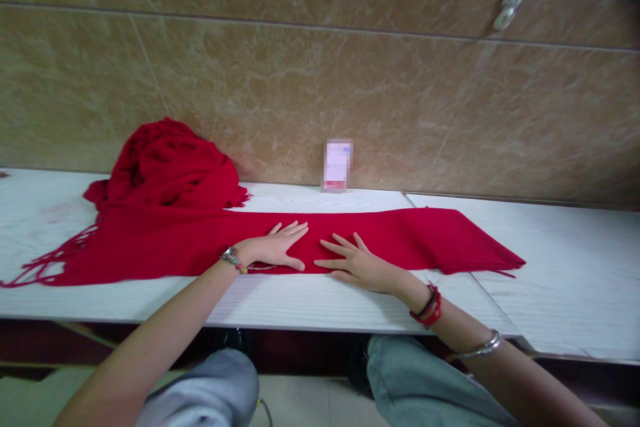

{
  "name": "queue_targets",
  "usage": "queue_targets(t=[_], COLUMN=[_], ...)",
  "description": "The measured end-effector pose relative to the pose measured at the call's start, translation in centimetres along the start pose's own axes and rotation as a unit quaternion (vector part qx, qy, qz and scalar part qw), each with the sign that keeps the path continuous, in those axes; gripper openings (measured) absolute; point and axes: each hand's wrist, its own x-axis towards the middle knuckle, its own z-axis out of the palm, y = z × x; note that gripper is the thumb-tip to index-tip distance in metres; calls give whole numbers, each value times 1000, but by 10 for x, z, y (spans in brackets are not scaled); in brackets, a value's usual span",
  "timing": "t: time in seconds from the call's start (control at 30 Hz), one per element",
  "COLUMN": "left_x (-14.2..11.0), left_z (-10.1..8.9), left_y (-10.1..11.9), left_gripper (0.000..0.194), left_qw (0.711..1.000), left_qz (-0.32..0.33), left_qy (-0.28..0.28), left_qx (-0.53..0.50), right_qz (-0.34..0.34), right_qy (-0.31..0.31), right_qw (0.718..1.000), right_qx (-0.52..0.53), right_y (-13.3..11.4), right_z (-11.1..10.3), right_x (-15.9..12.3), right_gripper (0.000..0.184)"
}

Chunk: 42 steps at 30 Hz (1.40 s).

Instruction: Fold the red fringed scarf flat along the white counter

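A red scarf (380, 230) lies in a long flat strip along the white table, with fringe spread out at its left end and a slanted end at the right. My left hand (273, 248) rests on the middle of the strip, fingers stretched out and spread. Just to its right, my right hand (357, 263) also presses on the cloth with its fingers apart. Neither hand grips anything. Behind the strip's left part sits a bunched heap of red fringed cloth (175, 167); whether it is joined to the strip I cannot tell.
The white table (575, 280) runs along a brown marbled wall (300, 93). A blurred white and pink card or phone (338, 165) leans upright against the wall. A white socket or plug (509, 9) is on the wall at upper right. My knees are below the front edge.
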Motion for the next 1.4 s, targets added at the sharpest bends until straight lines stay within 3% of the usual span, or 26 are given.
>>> queue_targets(t=[0.1, 0.23, 0.3, 0.4, 0.47, 0.63, 0.73, 0.83, 0.93, 1.03, 1.13, 1.23, 1.4], left_x=[2, 3, 4, 6, 8, 10, 13, 15, 18, 20, 21, 21, 20], left_z=[1, 4, 7, 10, 12, 14, 15, 17, 19, 21, 20, 17, 16], left_y=[-1, -3, -4, -7, -8, -8, -12, -20, -29, -35, -35, -32, -30], left_gripper=[63, 58, 58, 58, 60, 64, 58, 57, 59, 59, 59, 59, 57], left_qw=[998, 996, 995, 988, 985, 988, 976, 953, 956, 959, 958, 958, 956], left_qz=[-44, -76, -68, -72, -89, -118, -131, -185, -222, -224, -227, -235, -233], left_qy=[35, 49, 65, 131, 145, 101, 170, 236, 189, 170, 168, 162, 171], left_qx=[-6, 24, 29, 44, 43, 19, 36, 50, 40, 45, 43, 39, 48], right_qz=[-40, -52, -11, 110, 166, 186, 210, 193, 159, 139, 139, 166, 283], right_qy=[5, 16, 55, 117, 109, 35, 60, 104, 77, 39, 31, 10, -13], right_qw=[999, 998, 998, 987, 980, 982, 975, 975, 984, 990, 989, 982, 950], right_qx=[3, 13, 9, 5, -14, -6, 42, 39, 15, -3, -37, -93, -127], right_y=[-1, 0, 2, 8, 13, 20, 16, 10, 10, 21, 41, 71, 139], right_z=[-1, 1, 4, 12, 17, 13, -5, -15, -8, 7, 13, 7, -7], right_x=[0, 0, 1, 2, 2, 4, 20, 50, 78, 85, 66, 29, -40], right_gripper=[37, 38, 43, 50, 50, 52, 56, 57, 57, 57, 53, 46, 40])
